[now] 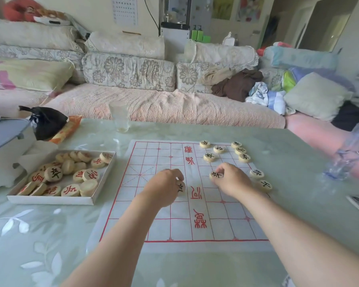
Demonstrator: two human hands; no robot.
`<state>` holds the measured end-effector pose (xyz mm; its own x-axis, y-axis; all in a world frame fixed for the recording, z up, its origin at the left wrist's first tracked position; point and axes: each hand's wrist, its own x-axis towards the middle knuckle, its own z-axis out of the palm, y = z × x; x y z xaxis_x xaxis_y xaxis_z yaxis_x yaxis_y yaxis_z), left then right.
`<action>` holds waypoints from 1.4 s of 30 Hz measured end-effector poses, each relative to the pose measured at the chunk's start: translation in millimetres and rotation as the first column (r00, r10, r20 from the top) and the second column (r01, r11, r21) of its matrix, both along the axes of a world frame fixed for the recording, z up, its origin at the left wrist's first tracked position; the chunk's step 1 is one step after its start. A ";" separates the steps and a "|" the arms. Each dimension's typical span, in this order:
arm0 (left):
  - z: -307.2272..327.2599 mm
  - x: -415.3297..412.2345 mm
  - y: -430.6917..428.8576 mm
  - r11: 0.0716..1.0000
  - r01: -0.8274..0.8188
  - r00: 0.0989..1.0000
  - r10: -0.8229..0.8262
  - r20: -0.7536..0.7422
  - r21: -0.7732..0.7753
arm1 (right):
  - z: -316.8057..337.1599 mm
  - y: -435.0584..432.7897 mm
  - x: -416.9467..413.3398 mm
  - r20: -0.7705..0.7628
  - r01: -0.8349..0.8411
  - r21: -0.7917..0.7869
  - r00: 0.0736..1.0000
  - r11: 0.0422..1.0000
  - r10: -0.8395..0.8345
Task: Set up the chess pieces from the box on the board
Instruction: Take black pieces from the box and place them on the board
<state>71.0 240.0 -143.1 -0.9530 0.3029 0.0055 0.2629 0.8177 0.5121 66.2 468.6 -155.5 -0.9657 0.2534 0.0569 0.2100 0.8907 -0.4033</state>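
Observation:
A white cloth board (170,224) with red grid lines lies on the table. Several round wooden pieces with black characters (209,157) stand on its far right side. My left hand (164,186) is over the board's middle, fingers closed on a black-marked piece (181,187). My right hand (231,179) grips another black-marked piece (216,175) just right of the river text. A shallow white box (56,198) to the left holds several more pieces, mostly red-marked.
A clear glass (119,117) stands beyond the board. A black bag (45,123) and a grey-white container (6,139) sit at far left. A plastic bottle (350,154) lies at right. A sofa runs behind the table.

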 end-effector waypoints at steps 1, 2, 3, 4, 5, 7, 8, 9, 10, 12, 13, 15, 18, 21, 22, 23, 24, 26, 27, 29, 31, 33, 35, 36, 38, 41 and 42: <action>0.2 -0.7 0.7 1.000 0.002 1.000 -0.002 0.001 0.005 | -1.8 0.1 -2.4 -0.033 -0.010 0.004 0.999 1.000 0.010; 0.4 -1.1 1.1 1.000 0.003 1.000 -0.003 0.003 0.012 | -3.2 0.0 -4.2 -0.062 -0.023 0.011 0.998 1.000 0.024; 0.4 -1.2 1.1 1.000 0.004 1.000 -0.004 0.007 0.019 | -4.2 -0.3 -5.6 -0.073 -0.035 0.020 0.997 0.999 0.036; 0.3 -0.9 1.0 1.000 0.004 1.000 -0.005 0.010 0.025 | -5.2 -0.9 -6.5 -0.066 -0.042 0.032 0.997 0.999 0.044; 0.7 0.1 0.9 0.999 0.005 1.000 -0.005 0.014 0.033 | -5.6 -1.8 -6.5 -0.046 -0.043 0.041 0.998 0.998 0.045; 1.6 1.7 1.8 0.998 -0.003 0.999 0.001 0.032 0.064 | -3.9 -5.0 -4.7 -0.027 -0.028 0.050 0.999 0.998 0.029; 2.3 2.4 2.9 0.996 -0.017 0.999 0.012 0.052 0.092 | -2.1 -7.0 -3.3 -0.038 -0.020 0.046 0.999 0.999 0.022; 3.3 3.0 4.5 0.991 -0.035 0.997 0.025 0.077 0.130 | 0.0 -9.2 -1.4 -0.056 -0.017 0.031 0.998 0.999 0.019; 4.3 3.8 6.8 0.983 -0.053 0.994 0.035 0.102 0.176 | 2.3 -11.9 0.6 -0.077 -0.026 0.002 0.997 1.000 0.026; 6.2 6.6 11.9 0.956 -0.082 0.988 0.040 0.150 0.282 | 7.9 -20.0 5.7 -0.113 -0.069 -0.121 0.992 0.990 0.055; 6.9 8.6 14.6 0.937 -0.098 0.984 0.041 0.173 0.335 | 11.1 -25.0 8.7 -0.122 -0.097 -0.221 0.990 0.971 0.071; 8.4 13.6 19.5 0.886 -0.141 0.974 0.045 0.221 0.442 | 17.4 -35.0 16.4 -0.108 -0.159 -0.424 0.986 0.892 0.124; 12.6 21.4 23.9 0.775 -0.248 0.943 0.057 0.327 0.581 | 25.9 -44.5 34.6 -0.099 -0.225 -0.585 0.973 0.779 0.207; 14.8 25.8 22.9 0.648 -0.352 0.892 0.015 0.451 0.675 | 28.9 -45.1 50.0 -0.120 -0.229 -0.657 0.972 0.718 0.201; 15.0 27.6 22.3 0.615 -0.377 0.874 -0.011 0.485 0.692 | 29.2 -44.9 54.1 -0.120 -0.233 -0.661 0.971 0.713 0.206; 15.3 29.4 22.3 0.590 -0.395 0.858 -0.035 0.512 0.704 | 29.9 -44.5 57.8 -0.120 -0.238 -0.660 0.970 0.712 0.213; 14.9 31.4 22.6 0.571 -0.410 0.846 -0.052 0.530 0.711 | 29.6 -42.9 60.4 -0.123 -0.245 -0.645 0.968 0.724 0.218; 14.3 37.0 25.2 0.542 -0.437 0.830 -0.065 0.554 0.718 | 32.1 -38.8 67.7 -0.119 -0.256 -0.590 0.966 0.766 0.231; 14.4 40.5 27.5 0.530 -0.450 0.822 -0.069 0.566 0.719 | 33.9 -36.8 72.1 -0.114 -0.267 -0.568 0.962 0.778 0.247; 16.3 47.9 33.5 0.519 -0.457 0.816 -0.080 0.573 0.723 | 34.4 -32.4 78.3 -0.113 -0.293 -0.541 0.954 0.788 0.277; 17.9 54.4 40.0 0.586 -0.399 0.849 -0.055 0.526 0.705 | 35.6 -26.8 82.9 -0.118 -0.287 -0.509 0.957 0.811 0.265; 16.2 58.1 43.1 0.772 -0.240 0.933 0.015 0.360 0.588 | 35.5 -17.9 86.3 -0.125 -0.257 -0.447 0.966 0.857 0.225; 10.9 59.3 39.8 0.951 -0.051 0.996 0.025 0.089 0.306 | 34.7 -5.8 89.9 -0.117 -0.192 -0.348 0.980 0.917 0.161; 6.8 59.0 37.2 0.990 0.012 1.000 -0.007 -0.031 0.138 | 34.6 0.2 91.8 -0.105 -0.153 -0.307 0.986 0.939 0.127; -1.1 59.1 31.2 0.992 0.078 0.987 -0.091 -0.130 -0.099 | 33.1 9.8 95.6 -0.069 -0.087 -0.251 0.995 0.964 0.071; -7.2 61.4 27.7 0.959 0.110 0.986 -0.138 -0.093 -0.262 | 28.5 15.5 99.1 -0.042 -0.064 -0.205 0.998 0.977 0.056; -8.3 61.6 27.7 0.953 0.111 0.987 -0.139 -0.082 -0.282 | 26.6 14.9 99.6 -0.042 -0.073 -0.184 0.997 0.980 0.067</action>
